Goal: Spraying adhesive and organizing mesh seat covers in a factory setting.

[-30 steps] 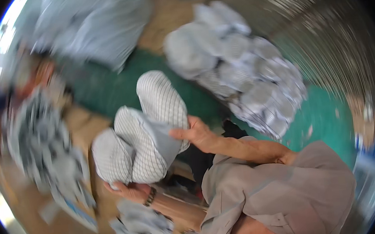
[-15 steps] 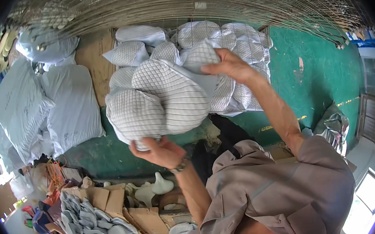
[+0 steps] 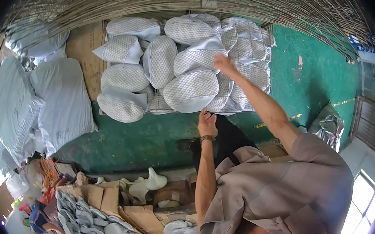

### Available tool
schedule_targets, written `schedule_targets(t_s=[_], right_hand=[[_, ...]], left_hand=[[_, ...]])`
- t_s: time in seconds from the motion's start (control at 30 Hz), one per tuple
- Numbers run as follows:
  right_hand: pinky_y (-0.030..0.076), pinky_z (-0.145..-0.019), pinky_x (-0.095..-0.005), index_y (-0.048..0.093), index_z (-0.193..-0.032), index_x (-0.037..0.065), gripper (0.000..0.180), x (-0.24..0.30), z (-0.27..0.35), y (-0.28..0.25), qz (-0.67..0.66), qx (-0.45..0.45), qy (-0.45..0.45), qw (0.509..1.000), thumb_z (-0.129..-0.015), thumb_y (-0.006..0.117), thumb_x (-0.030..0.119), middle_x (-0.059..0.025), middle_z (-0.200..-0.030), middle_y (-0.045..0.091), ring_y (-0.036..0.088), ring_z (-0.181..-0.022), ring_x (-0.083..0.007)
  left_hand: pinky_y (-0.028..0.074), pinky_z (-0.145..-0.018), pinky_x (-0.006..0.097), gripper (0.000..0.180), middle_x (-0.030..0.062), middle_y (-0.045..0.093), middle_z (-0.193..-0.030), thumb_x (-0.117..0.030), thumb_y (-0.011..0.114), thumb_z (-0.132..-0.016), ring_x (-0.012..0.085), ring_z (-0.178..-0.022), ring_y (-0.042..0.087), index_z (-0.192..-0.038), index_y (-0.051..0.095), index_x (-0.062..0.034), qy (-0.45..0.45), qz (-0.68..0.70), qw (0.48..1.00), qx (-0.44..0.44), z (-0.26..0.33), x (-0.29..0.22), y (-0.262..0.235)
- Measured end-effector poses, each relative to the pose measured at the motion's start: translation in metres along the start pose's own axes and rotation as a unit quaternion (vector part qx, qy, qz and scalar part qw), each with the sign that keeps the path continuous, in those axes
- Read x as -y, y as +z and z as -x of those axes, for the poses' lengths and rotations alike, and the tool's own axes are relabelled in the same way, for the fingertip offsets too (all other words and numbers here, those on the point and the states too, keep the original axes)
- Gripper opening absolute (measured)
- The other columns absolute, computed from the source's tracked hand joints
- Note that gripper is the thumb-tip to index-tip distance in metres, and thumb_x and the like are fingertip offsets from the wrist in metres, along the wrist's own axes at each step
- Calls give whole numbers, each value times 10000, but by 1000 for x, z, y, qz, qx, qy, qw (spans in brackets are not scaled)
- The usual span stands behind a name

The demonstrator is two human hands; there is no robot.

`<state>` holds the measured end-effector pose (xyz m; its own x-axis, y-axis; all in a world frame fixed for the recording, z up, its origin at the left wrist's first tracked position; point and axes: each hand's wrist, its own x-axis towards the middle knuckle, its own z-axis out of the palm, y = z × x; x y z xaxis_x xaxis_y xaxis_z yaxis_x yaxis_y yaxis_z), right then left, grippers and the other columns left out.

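Pale grey-white quilted fabric pads, rounded at one end with plain fabric edging, lie in overlapping rows on a low wire rack. My left hand point(image 3: 207, 125) is just below the nearest middle pad point(image 3: 191, 91), its raised fingertip by the lower edge and its fingers apart. My right hand point(image 3: 224, 64) is at the right end of the pad point(image 3: 197, 61) above that one. Its fingers look curled but are smeared and partly hidden, so whether it grips anything does not show.
Big stuffed white sacks point(image 3: 62, 102) stand at left beside a cardboard sheet point(image 3: 86, 54). Wire rods point(image 3: 140, 4) hang overhead. Behind me are cartons with grey padded pieces point(image 3: 89, 221) and a pale bicycle saddle point(image 3: 156, 179). Another person point(image 3: 42, 223) is at lower left.
The stack of pads held between both hands now lies spread on the rack. My left hand has moved right and slightly up; my right hand has stayed near the same place.
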<state>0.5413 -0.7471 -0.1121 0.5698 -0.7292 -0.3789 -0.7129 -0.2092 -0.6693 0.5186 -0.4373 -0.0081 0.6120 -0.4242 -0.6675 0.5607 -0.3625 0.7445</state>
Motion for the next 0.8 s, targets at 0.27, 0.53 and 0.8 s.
schedule_targets(t_s=[0.27,0.53,0.8], right_hand=[[518,-671,-397,682,-967,-24,335,56,231,86,46,403,-3,914,-793,654,261,-167,-800,703,685,-710,-255],[465,-470,-242,634,-1132,-9,330,20,266,104,81,539,18,838,-886,671,208,-66,-846,659,580,-568,-107],[473,-484,-246,582,-1186,-14,327,89,370,172,246,609,-35,753,-918,632,166,-61,-830,646,591,-601,-111]], left_hand=[[531,-677,277,503,93,677,-1111,-180,720,-892,126,-864,646,-1341,537,-45,-89,114,954,-263,119,100,-189],[495,-955,383,473,168,666,-1150,-169,714,-838,265,-1058,648,-1269,590,-17,-136,28,668,-731,357,169,-300],[322,-1094,536,928,236,399,-1459,-489,815,-699,417,-1354,360,-1406,412,-44,-425,-127,264,-857,618,293,-301]])
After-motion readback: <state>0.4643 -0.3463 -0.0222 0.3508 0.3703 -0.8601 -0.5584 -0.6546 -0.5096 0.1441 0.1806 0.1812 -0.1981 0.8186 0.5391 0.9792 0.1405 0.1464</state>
